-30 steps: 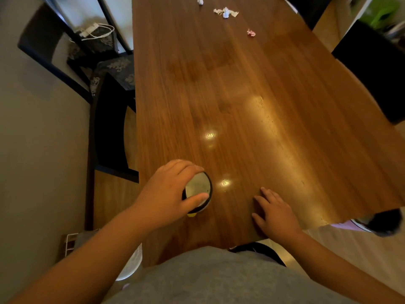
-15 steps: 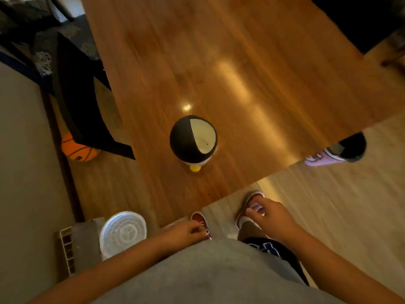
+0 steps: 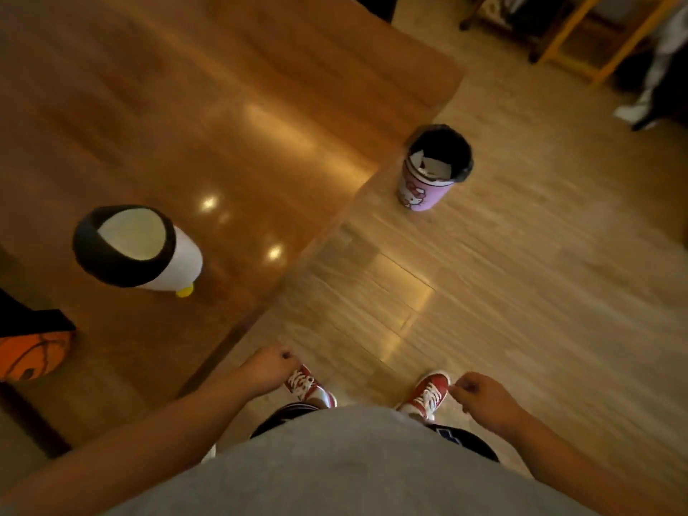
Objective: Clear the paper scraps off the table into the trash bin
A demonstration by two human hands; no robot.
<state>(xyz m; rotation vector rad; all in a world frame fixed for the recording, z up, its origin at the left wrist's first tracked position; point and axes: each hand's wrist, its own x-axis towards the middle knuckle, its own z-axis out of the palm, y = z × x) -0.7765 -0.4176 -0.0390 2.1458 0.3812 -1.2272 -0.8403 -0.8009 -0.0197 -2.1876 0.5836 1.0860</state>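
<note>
Both hands have been lowered off the table: the left hand [image 3: 270,368] and the right hand [image 3: 484,398] hang with fingers loosely curled, and nothing is seen held in either; a second ago the left was wrapped over the penguin-shaped container [image 3: 137,247] and the right lay flat on the wooden table [image 3: 260,106]; the container now stands alone, ahead and left of the left hand; the view has been swung rightward, so the pink cartoon-cat trash bin [image 3: 424,191], black-lined and with white paper inside, is seen on the floor well ahead of the right hand; the paper scraps, earlier at the table's far end, are out of view; collection is judged not yet begun.
</note>
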